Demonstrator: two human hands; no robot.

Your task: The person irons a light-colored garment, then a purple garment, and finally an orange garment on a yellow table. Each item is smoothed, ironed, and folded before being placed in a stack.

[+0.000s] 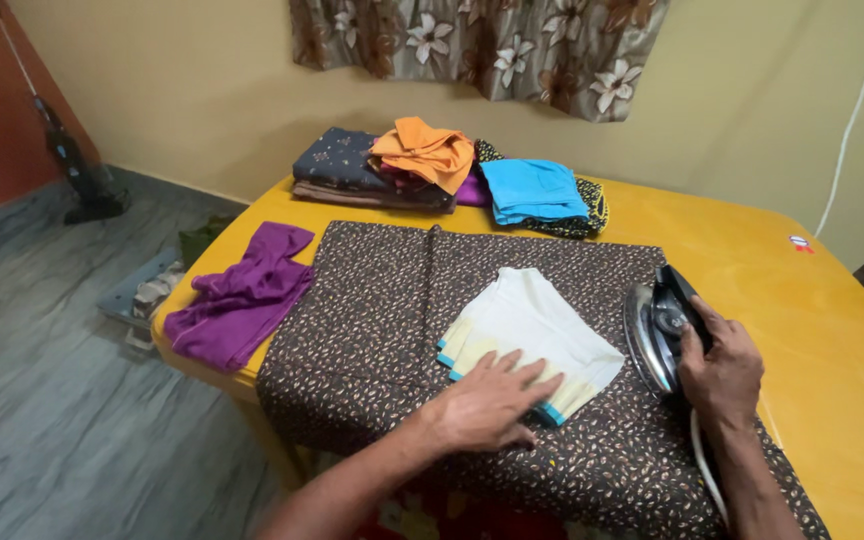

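The person's left hand (487, 405) lies flat, fingers spread, pressing on the near edge of a pale cream folded garment with blue-trimmed hems (532, 335); its grip is open and holds nothing. The right hand (720, 372) has its grip closed around the handle of an electric iron (657, 330), which stands tipped up on its heel just right of the garment, its shiny soleplate facing the cloth and its white cord (707, 470) trailing down toward the person. The garment rests in the middle of a brown patterned cloth (372, 330) spread over a yellow bench (832, 330). A crumpled purple garment (242, 300) lies at the left edge of the bench, just beside the brown cloth. At the far side sits a pile of folded clothes: a dark blue one (337, 162), an orange one (427, 150) on top, and a bright blue one (532, 190). A floral curtain (482, 45) hangs on the wall behind.
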